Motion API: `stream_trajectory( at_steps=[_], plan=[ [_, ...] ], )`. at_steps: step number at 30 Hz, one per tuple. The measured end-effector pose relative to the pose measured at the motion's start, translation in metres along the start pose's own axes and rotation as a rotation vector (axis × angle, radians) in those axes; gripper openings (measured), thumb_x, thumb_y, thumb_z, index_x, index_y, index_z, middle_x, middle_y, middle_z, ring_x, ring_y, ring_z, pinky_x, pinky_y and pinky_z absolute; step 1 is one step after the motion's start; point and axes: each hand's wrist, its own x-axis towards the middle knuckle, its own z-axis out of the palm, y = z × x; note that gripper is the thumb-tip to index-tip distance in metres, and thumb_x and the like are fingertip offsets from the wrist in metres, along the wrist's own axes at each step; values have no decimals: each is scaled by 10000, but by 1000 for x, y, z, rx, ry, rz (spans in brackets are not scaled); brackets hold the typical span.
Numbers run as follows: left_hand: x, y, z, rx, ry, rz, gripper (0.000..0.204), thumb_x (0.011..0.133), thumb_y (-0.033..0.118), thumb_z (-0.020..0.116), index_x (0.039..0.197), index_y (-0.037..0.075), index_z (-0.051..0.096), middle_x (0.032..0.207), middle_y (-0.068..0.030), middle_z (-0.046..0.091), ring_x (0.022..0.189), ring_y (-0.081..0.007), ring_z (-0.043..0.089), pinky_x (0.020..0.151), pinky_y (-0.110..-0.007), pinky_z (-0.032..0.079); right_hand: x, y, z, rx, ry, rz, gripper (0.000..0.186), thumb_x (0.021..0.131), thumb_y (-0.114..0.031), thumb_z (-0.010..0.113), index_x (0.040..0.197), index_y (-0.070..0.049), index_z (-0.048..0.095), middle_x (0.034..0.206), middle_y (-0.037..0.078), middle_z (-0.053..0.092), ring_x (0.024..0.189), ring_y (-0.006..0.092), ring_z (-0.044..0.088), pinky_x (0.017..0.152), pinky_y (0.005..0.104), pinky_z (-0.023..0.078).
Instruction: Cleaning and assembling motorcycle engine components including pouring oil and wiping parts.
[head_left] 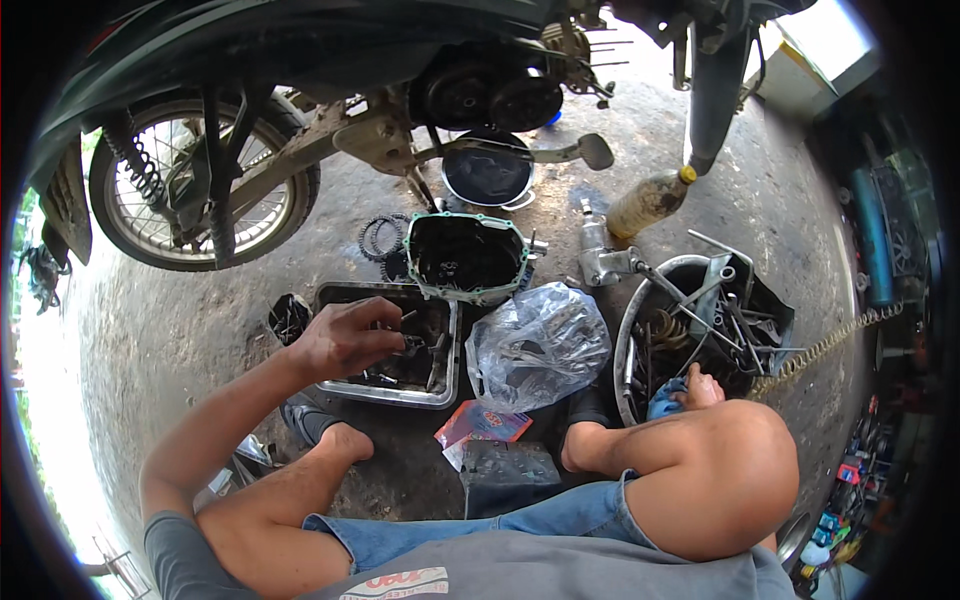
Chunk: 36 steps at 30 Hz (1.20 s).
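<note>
My left hand (345, 340) hovers over a rectangular metal tray (452, 365) of dark, oily parts. Its thumb and fingers are apart, and no held thing shows between them. My right hand (703, 391), partly hidden behind my right knee, is closed on a blue cloth (668, 400) at the near rim of a round tool basin (622, 350). Wrenches and other metal tools (735, 320) fill that basin. Between tray and basin lies a crumpled clear plastic bag (540, 345). Just beyond the tray sits an open engine cover (468, 296) with a green gasket edge.
A motorcycle (300, 150) stands across the far side, a round pan of dark oil (488, 172) beneath it. A yellow-capped bottle (648, 204) and an air impact wrench (602, 255) are beyond the basin. Ring-shaped plates (380, 238) lie left of the cover. A coiled hose (830, 345) runs at right.
</note>
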Motion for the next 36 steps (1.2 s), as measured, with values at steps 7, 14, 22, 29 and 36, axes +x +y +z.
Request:
stream_trajectory(
  at_steps=[7, 14, 22, 29, 36],
  plan=[
    [-10, -10, 2, -47, 53, -129, 302, 729, 30, 802, 1010, 128, 746, 1090, -87, 595, 834, -232, 673, 684, -348, 558, 64, -107, -124, 427, 281, -424, 439, 902, -411, 747, 949, 13, 642, 874, 229, 709, 889, 421, 685, 778, 503, 526],
    [-13, -14, 6, -21, 94, -149, 321, 702, 29, 790, 1001, 133, 740, 1077, -76, 592, 864, -249, 690, 707, -365, 595, 166, -246, -85, 1009, 88, -340, 339, 900, -234, 770, 1092, 39, 711, 865, 148, 739, 683, 214, 702, 662, 363, 571],
    [-18, -22, 14, -23, 112, -140, 344, 704, 40, 810, 1027, 136, 743, 1058, -78, 589, 841, -257, 688, 696, -373, 594, 218, -294, -56, 1235, -147, -174, 335, 874, -195, 826, 1095, 33, 716, 787, 66, 692, 575, 123, 580, 488, 296, 497],
    [-24, -23, 13, -47, 147, -130, 358, 693, 42, 810, 1031, 140, 745, 1052, -79, 592, 834, -254, 686, 683, -362, 583, 210, -300, -43, 1194, 270, -107, 236, 911, -200, 736, 960, 30, 715, 714, 119, 689, 624, 227, 673, 590, 396, 519],
    [-32, -11, 2, 23, 231, -83, 317, 716, 58, 831, 1001, 168, 746, 999, -45, 583, 757, -211, 652, 625, -336, 552, 127, -234, -97, 1235, 665, -463, 195, 962, -202, 713, 1014, -14, 701, 802, 87, 686, 692, 152, 568, 651, 336, 454]
  ],
)
